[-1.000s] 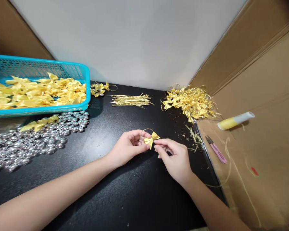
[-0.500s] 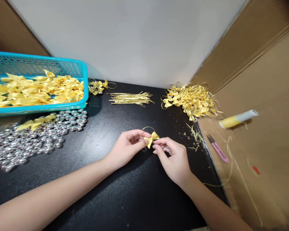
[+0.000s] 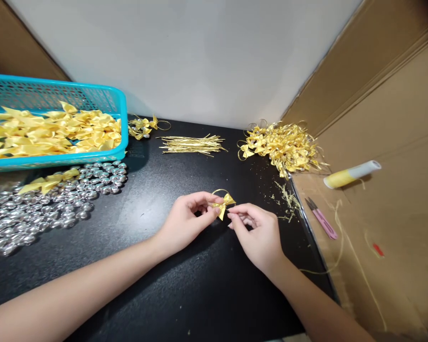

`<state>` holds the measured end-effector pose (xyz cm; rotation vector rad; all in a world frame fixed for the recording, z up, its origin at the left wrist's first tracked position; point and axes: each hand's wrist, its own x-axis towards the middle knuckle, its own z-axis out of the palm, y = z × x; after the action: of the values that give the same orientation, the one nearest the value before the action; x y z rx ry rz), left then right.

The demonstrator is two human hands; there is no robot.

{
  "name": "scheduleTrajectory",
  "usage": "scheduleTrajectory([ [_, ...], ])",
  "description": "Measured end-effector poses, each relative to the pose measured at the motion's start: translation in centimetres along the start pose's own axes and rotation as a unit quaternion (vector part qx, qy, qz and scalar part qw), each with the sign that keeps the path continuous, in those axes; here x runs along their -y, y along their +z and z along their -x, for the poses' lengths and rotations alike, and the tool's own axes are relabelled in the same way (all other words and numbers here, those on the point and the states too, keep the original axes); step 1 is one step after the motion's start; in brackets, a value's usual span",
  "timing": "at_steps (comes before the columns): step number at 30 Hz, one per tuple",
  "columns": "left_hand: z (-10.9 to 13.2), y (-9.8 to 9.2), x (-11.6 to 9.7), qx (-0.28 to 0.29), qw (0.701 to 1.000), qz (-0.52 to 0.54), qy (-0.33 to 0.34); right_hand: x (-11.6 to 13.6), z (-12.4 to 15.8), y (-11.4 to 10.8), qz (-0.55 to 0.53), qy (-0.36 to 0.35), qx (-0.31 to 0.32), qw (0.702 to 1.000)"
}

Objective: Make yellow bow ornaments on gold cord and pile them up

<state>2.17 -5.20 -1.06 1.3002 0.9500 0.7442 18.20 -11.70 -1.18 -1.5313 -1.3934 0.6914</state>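
Between thumb and fingers, my left hand (image 3: 190, 216) pinches a small yellow ribbon bow (image 3: 225, 203) above the black table. A thin gold loop (image 3: 221, 191) of twist tie or cord curves up behind the bow. My right hand (image 3: 258, 232) is closed in a pinch just right of the bow, its thumb and forefinger pressed on the end of a thin strand by the bow. Most of that strand is hidden by the fingers.
A blue basket (image 3: 123, 121) of yellow bows stands left, with silver beads (image 3: 53, 209) before it. Gold twist ties (image 3: 192, 145) lie at the back. Finished-looking bow pieces (image 3: 285, 145) are heaped right, near pink thread snips (image 3: 321, 218) and a yellow-and-white tube (image 3: 352, 174) on cardboard.
Both hands hold nearly the same place. The bow is turned slightly, and the right fingertips sit a touch farther right. The whole view has shifted a little.
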Motion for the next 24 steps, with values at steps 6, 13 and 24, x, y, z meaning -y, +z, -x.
scheduleTrajectory([
  [6,0.2,0.2,0.1,-0.004,0.999,-0.034,0.035,0.2,0.1,0.3,-0.04,0.038,-0.008,0.998],
  [13,0.5,0.2,0.3,-0.017,0.994,-0.069,0.078,0.6,0.1,0.8,-0.116,0.103,-0.007,0.988],
  [24,0.6,0.1,0.5,-0.015,0.993,-0.076,0.089,0.8,0.4,1.2,-0.171,0.128,-0.02,0.977],
])
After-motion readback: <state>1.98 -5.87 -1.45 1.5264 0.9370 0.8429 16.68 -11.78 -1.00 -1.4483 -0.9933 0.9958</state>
